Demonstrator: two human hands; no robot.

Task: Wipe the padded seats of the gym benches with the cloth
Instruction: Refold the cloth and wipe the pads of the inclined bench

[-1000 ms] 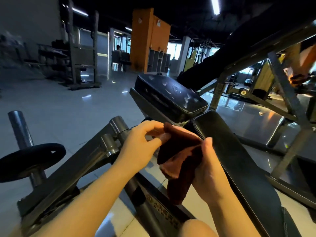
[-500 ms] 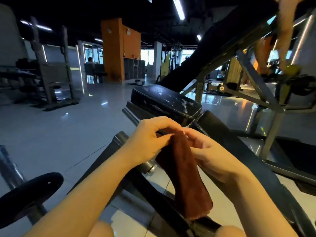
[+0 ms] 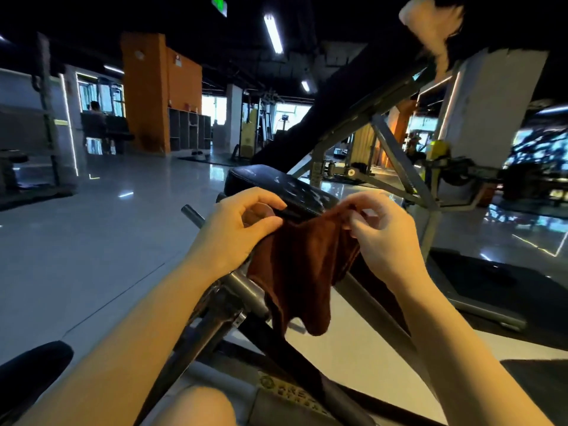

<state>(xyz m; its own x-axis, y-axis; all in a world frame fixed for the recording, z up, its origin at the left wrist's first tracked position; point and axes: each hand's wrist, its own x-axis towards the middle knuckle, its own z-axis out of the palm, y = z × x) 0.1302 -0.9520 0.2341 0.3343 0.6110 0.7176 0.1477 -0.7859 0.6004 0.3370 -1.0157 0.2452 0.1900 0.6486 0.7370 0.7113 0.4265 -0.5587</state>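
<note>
A commercial gym: padded bench seat (image 3: 276, 186) at 12 o'clock, weight rack (image 3: 46, 118) at 10 o'clock, exercise machines (image 3: 445, 167) at 2 o'clock.

We are holding the brown cloth (image 3: 302, 265) spread between our left hand (image 3: 242, 229) and right hand (image 3: 384, 238), and it is hanging across the way to the padded seat (image 3: 276, 182) just beyond. The seat's top is lying open from above and from the left, over bare floor (image 3: 92, 241). To the right, the slanted frame strut (image 3: 396, 161) is crowding the approach; below our hands, the steel bar (image 3: 215, 315) is blocking downward passage.
</note>
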